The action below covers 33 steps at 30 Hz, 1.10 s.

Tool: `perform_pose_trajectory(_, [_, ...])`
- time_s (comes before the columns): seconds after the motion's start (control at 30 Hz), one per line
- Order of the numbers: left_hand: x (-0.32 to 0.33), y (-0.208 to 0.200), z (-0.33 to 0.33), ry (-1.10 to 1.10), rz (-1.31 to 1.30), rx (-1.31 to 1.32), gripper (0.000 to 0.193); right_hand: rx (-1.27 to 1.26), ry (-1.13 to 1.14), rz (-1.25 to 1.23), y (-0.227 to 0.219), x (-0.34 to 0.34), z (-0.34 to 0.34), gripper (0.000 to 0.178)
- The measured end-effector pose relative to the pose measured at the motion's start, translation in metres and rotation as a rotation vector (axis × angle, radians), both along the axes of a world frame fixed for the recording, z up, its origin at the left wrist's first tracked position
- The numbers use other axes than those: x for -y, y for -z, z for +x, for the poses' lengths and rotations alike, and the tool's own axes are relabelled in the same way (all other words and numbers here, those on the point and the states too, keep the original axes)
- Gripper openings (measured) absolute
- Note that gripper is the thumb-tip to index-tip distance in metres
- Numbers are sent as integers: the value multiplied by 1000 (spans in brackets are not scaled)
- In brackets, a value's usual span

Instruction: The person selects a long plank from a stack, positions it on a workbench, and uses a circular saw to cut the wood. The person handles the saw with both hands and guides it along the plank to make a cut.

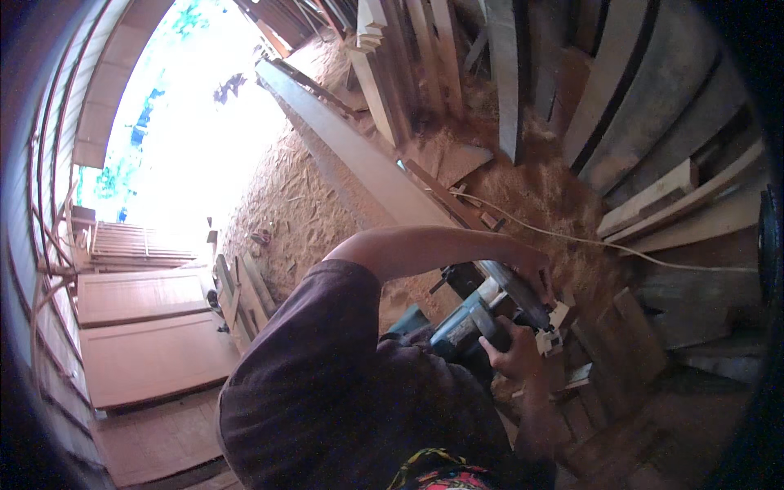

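A power tool with a teal body (457,327), a dark handle and a long grey metal part lies in front of my torso. My right hand (516,355) is closed around its dark handle. From the left, my bent left arm reaches across above the tool. My left hand (532,271) is at the far side of the grey part, its fingers bent downward; what they grip is hidden. Small pale wood pieces (559,315) are just beyond the tool's right end, close to both hands.
A long wooden board (343,151) runs away toward the bright opening. Sawdust and shavings (286,196) cover the ground. A pale cord (563,237) crosses to the right. Planks (629,98) lean at the back right; offcuts (629,335) lie nearer. Panelled wooden doors (155,355) are at left.
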<state>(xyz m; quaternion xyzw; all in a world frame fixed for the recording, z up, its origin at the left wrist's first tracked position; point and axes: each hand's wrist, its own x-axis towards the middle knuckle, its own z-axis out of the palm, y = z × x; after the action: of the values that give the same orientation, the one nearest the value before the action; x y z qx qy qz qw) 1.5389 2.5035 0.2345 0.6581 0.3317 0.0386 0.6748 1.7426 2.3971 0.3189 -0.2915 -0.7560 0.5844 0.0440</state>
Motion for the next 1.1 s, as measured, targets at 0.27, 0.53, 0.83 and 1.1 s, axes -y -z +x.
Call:
perform_pose_trajectory(0.27, [-14, -10, 4, -81, 185, -165, 55, 168, 19, 70, 1, -8, 10, 48])
perform_pose_trajectory(0.53, [-21, -54, 48, 139, 292, -602, 78, 120, 54, 41, -1, -3, 3, 56])
perform_pose_trajectory(0.83, [-8, -80, 9, -84, 339, -417, 66, 128, 74, 88, 10, -1, 0, 55])
perform_pose_trajectory(1.1, [31, 13, -129, -458, 199, -291, 47, 124, 70, 224, 0, 1, 2, 48])
